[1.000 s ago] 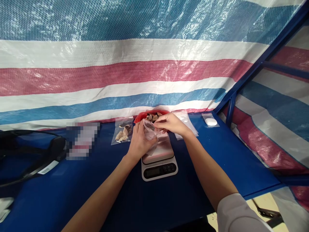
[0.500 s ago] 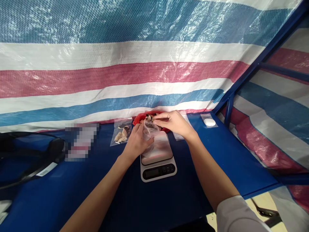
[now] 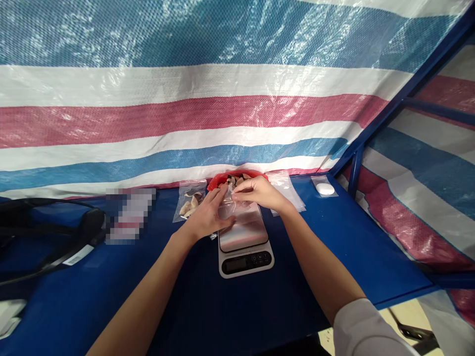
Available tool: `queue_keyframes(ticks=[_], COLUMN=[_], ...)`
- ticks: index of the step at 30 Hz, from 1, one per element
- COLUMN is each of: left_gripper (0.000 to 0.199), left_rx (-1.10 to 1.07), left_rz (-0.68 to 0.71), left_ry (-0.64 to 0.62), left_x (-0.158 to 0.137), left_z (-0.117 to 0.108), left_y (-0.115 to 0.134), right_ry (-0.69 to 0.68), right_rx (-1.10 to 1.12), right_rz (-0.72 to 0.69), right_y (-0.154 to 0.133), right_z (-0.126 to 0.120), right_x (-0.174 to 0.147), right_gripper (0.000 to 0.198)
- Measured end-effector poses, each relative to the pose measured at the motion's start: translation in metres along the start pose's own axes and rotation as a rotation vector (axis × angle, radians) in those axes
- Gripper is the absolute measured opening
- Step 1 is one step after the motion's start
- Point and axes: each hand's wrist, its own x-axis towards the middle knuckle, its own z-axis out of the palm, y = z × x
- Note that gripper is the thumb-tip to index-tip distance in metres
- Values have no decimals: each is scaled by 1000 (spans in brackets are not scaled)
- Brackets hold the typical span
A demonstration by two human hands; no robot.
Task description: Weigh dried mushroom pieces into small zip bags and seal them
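Note:
My left hand (image 3: 208, 213) curves around a small clear plastic bag (image 3: 229, 203), its thumb spread from its fingers. At the bag's upper edge, the thumb and fingertips of my right hand (image 3: 260, 193) are pinched together on the film. Whether a small piece is also between them cannot be seen. Below both hands is a kitchen scale (image 3: 245, 242) with a shiny plate and a dark display. Just behind it lies an open red bag (image 3: 260, 175) of pale, dark-edged dried pieces (image 3: 234, 180), partly hidden by my fingers.
Left of the scale lies a clear bag of pale pieces (image 3: 192, 202). Flat clear bags (image 3: 287, 192) are stacked at right, beyond them a white rounded object (image 3: 325, 189) in a small bag. Black strapped gear (image 3: 87, 225) occupies the left. A striped tarp (image 3: 185, 113) walls the back.
My right hand has moved from beside the dried pieces in the red bag to the upper edge of the clear bag. The view has shifted slightly.

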Motion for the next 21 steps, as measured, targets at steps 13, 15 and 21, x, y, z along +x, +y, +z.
queue_keyframes(ticks=[13, 15, 21], left_gripper=[99, 93, 76], left_rx=[-27, -31, -52], left_rz=[-15, -23, -41], left_ry=[171, 186, 200], left_x=[1, 1, 2], left_z=[18, 20, 21], left_y=[19, 19, 17], right_ry=[-9, -1, -18], right_rx=[199, 179, 162], right_rz=[169, 155, 119], right_y=[4, 4, 7], right_z=[12, 13, 15], right_x=[6, 7, 7], right_gripper=[23, 21, 23])
